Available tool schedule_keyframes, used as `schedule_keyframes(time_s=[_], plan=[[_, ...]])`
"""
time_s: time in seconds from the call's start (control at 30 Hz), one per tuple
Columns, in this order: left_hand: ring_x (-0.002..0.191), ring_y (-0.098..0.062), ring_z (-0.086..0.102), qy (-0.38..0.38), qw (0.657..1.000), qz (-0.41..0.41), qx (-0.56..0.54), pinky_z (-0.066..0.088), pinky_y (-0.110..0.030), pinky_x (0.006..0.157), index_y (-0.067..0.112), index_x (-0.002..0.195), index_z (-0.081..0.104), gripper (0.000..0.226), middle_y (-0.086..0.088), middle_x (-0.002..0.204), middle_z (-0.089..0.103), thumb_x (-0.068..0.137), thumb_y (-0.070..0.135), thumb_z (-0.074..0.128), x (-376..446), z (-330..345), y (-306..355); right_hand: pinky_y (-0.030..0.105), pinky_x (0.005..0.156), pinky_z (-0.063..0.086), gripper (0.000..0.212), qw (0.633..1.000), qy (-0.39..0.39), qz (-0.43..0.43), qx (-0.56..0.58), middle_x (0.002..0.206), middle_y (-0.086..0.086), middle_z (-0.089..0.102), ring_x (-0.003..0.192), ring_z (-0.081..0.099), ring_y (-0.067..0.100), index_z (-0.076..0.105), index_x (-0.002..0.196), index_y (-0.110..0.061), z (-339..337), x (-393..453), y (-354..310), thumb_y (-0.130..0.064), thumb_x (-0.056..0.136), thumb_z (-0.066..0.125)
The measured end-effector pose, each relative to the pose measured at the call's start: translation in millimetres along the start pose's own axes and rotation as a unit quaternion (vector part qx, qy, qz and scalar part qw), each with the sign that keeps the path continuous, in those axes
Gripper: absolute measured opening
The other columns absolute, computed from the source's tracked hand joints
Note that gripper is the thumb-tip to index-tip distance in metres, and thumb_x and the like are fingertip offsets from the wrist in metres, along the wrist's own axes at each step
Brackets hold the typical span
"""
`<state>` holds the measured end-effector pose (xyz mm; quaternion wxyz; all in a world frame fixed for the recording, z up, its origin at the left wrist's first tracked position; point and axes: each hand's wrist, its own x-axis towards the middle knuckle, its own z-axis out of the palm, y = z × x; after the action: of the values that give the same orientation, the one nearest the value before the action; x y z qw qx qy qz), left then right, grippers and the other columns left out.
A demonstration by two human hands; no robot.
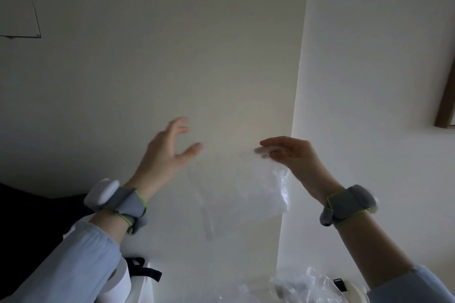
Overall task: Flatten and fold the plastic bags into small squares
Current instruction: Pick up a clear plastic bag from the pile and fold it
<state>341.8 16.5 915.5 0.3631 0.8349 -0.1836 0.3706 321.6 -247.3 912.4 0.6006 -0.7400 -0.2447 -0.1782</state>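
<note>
Right hand point(293, 155) pinches plastic bag point(241, 194); left hand point(165, 152) spread, empty.

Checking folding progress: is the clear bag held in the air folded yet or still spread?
Spread, not folded. The clear bag hangs as one loose sheet from the right hand; the left hand is open, off it.

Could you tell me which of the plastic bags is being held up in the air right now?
The clear bag hanging from the right hand in mid-frame. The other plastic bags lie crumpled in a heap at the bottom edge; the left hand is open, holding nothing.
</note>
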Motion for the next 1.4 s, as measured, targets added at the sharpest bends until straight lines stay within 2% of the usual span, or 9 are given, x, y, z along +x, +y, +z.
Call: schedule_keyframes(time_s=[0.17, 0.27, 0.37, 0.57, 0.73, 0.87, 1.07, 1.23, 1.4], plan=[[0.117, -0.009, 0.055, -0.221, 0.974, 0.022, -0.05, 0.037, -0.013, 0.091, 0.026, 0.137, 0.037, 0.075, 0.003, 0.121, 0.063, 0.073, 0.036, 0.075, -9, 42, 35, 0.015, 0.075, 0.051, 0.026, 0.982, -0.097, -0.069, -0.148, 0.091, 0.008, 0.072, 0.077, 0.067, 0.011, 0.065, 0.105, -0.003, 33, 2, -23, 0.009, 0.085, 0.054], [0.078, -0.006, 0.062, -0.184, 0.983, 0.0, -0.022, 0.038, -0.002, 0.063, 0.021, 0.129, 0.049, 0.053, 0.003, 0.094, 0.068, 0.08, 0.022, 0.069, -10, 53, 30, 0.018, 0.085, 0.052, 0.032, 0.957, -0.118, -0.097, -0.246, 0.098, 0.002, 0.073, 0.089, 0.068, 0.008, 0.063, 0.112, -0.018, 34, 1, -31, -0.001, 0.085, 0.059], [0.06, 0.003, 0.056, -0.13, 0.987, -0.058, -0.079, 0.038, -0.005, 0.056, 0.023, 0.115, 0.063, 0.039, 0.0, 0.09, 0.071, 0.078, 0.027, 0.071, -10, 48, 18, 0.025, 0.085, 0.054, 0.025, 0.972, 0.012, -0.078, -0.221, 0.09, 0.003, 0.074, 0.082, 0.069, 0.006, 0.065, 0.103, -0.022, 16, -2, -35, -0.005, 0.085, 0.061], [0.071, -0.016, 0.049, -0.075, 0.954, -0.127, -0.261, 0.039, -0.03, 0.065, 0.034, 0.081, 0.067, 0.006, -0.005, 0.077, 0.058, 0.081, 0.028, 0.069, -14, 37, 24, 0.024, 0.086, 0.042, 0.075, 0.977, 0.041, 0.09, -0.191, 0.113, -0.007, 0.057, 0.105, 0.053, 0.01, 0.044, 0.129, -0.027, 25, -16, -14, -0.05, 0.064, 0.073], [0.082, -0.018, 0.061, -0.066, 0.928, -0.14, -0.339, 0.048, -0.034, 0.076, 0.025, 0.092, 0.071, 0.013, -0.004, 0.088, 0.068, 0.079, 0.021, 0.071, -19, 30, 38, 0.02, 0.069, 0.049, 0.031, 0.983, 0.146, 0.107, -0.004, 0.09, 0.001, 0.065, 0.079, 0.061, 0.012, 0.059, 0.106, -0.006, 38, -17, 2, -0.01, 0.077, 0.071], [0.11, -0.019, 0.062, -0.204, 0.833, -0.173, -0.485, 0.05, -0.039, 0.093, 0.028, 0.117, 0.06, 0.039, -0.001, 0.118, 0.067, 0.078, 0.023, 0.062, -22, 24, 38, 0.028, 0.07, 0.046, 0.015, 0.974, 0.088, 0.13, 0.162, 0.076, 0.004, 0.068, 0.071, 0.062, 0.015, 0.066, 0.087, -0.001, 36, -16, -2, -0.011, 0.089, 0.056], [0.117, -0.025, 0.057, -0.278, 0.744, -0.197, -0.575, 0.043, -0.047, 0.101, 0.04, 0.129, 0.05, 0.057, -0.006, 0.127, 0.061, 0.075, 0.034, 0.068, -25, 25, 40, 0.015, 0.058, 0.045, 0.027, 0.981, 0.038, 0.179, 0.056, 0.067, -0.005, 0.055, 0.061, 0.053, 0.007, 0.058, 0.075, -0.016, 39, -18, -7, -0.028, 0.096, 0.046], [0.107, -0.023, 0.063, -0.283, 0.72, -0.181, -0.608, 0.053, -0.041, 0.085, 0.031, 0.124, 0.057, 0.068, -0.007, 0.118, 0.065, 0.061, 0.04, 0.079, -25, 23, 41, 0.026, 0.072, 0.036, 0.044, 0.978, -0.021, 0.18, -0.1, 0.069, -0.001, 0.043, 0.071, 0.044, 0.014, 0.044, 0.066, -0.014, 48, -12, 5, -0.045, 0.096, 0.033], [0.097, -0.021, 0.067, -0.294, 0.723, -0.192, -0.595, 0.055, -0.039, 0.082, 0.024, 0.104, 0.07, 0.06, -0.006, 0.106, 0.07, 0.051, 0.051, 0.082, -23, 21, 39, 0.014, 0.05, 0.033, 0.035, 0.991, -0.002, 0.131, -0.027, 0.057, -0.004, 0.045, 0.052, 0.041, 0.008, 0.052, 0.064, -0.013, 46, -17, -2, -0.027, 0.096, 0.045]])
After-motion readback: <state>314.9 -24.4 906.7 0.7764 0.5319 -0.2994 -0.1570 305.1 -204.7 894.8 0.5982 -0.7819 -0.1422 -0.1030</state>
